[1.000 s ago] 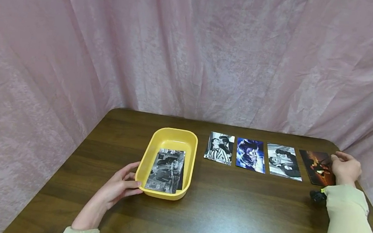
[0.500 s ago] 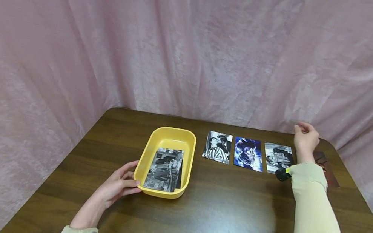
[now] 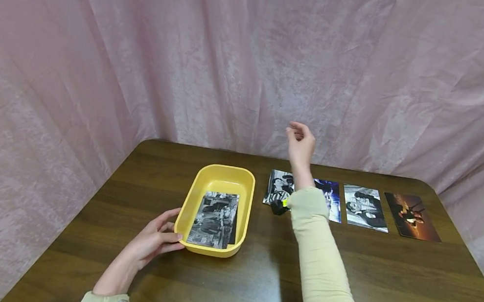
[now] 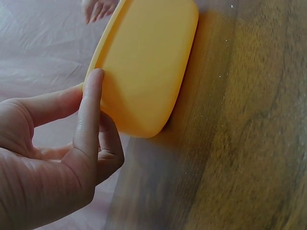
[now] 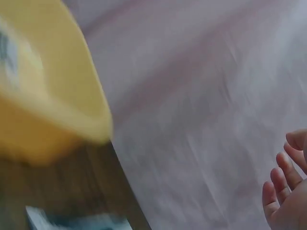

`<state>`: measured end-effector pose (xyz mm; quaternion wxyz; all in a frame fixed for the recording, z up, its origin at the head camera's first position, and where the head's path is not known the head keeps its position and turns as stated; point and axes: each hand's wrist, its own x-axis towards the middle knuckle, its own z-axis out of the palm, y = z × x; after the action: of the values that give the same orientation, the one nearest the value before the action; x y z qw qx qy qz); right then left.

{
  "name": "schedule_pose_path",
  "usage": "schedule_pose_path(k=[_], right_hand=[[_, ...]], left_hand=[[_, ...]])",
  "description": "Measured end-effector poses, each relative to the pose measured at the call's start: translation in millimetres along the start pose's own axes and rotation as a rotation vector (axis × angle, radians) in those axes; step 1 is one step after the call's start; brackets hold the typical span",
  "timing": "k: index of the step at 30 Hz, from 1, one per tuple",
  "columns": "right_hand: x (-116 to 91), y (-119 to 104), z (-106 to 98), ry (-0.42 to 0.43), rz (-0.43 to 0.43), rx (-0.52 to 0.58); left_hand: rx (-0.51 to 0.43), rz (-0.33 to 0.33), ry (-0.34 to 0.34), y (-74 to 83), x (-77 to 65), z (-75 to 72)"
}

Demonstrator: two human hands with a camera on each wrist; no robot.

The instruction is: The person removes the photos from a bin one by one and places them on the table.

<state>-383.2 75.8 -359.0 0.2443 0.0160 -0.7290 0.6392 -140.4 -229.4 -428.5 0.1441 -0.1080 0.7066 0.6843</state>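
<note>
A yellow plastic tub (image 3: 246, 210) stands on the table, with black-and-white photo cards (image 3: 213, 219) lying inside it. My left hand (image 3: 154, 240) pinches its near left corner between thumb and fingers; the left wrist view shows the fingers on the rim and outer wall (image 4: 148, 62). Raised above the row of photos, my right hand (image 3: 301, 147) holds nothing, its fingers loosely bent. Below its wrist lie a striped-shirt photo (image 3: 280, 187) and a blue-purple photo (image 3: 332, 200), both partly hidden by the arm. Farther right are a black-and-white photo (image 3: 365, 208) and an orange-brown one (image 3: 413, 217).
The dark brown wooden table (image 3: 387, 284) has its back edge against a pink velvet curtain (image 3: 250, 73), which also hangs at both sides. A small black wrist camera (image 3: 279, 207) sits under the right sleeve (image 3: 323, 263).
My right hand has left the orange-brown photo at the far right and swept leftward and up, above the two left photos. My left hand stays on the tub's corner.
</note>
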Motion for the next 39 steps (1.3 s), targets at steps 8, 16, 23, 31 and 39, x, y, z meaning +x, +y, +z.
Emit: schedule_pose_path(k=[8,16,23,31,39], right_hand=[[-58.6,-12.5,85.9,-0.092,-0.124,0.022],[-98.9,5.1,116.6,-0.311,-0.151,-0.137],[-111.7,4.2,113.2,-0.741,-0.134,-0.481],[-118.2,6.0,102.6,-1.017,-0.167,-0.819],[-123.7,3.6,92.8,-1.148,-0.059,-0.934]], left_hand=[[-0.017,0.005,-0.010,-2.2,2.4,1.1],[-0.017,0.000,-0.016,-2.6,2.6,4.5],[-0.016,0.000,-0.019,-1.6,1.2,3.0],[-0.020,0.009,-0.025,-1.5,1.8,2.7],[-0.024,0.024,-0.046,-3.0,1.7,1.4]])
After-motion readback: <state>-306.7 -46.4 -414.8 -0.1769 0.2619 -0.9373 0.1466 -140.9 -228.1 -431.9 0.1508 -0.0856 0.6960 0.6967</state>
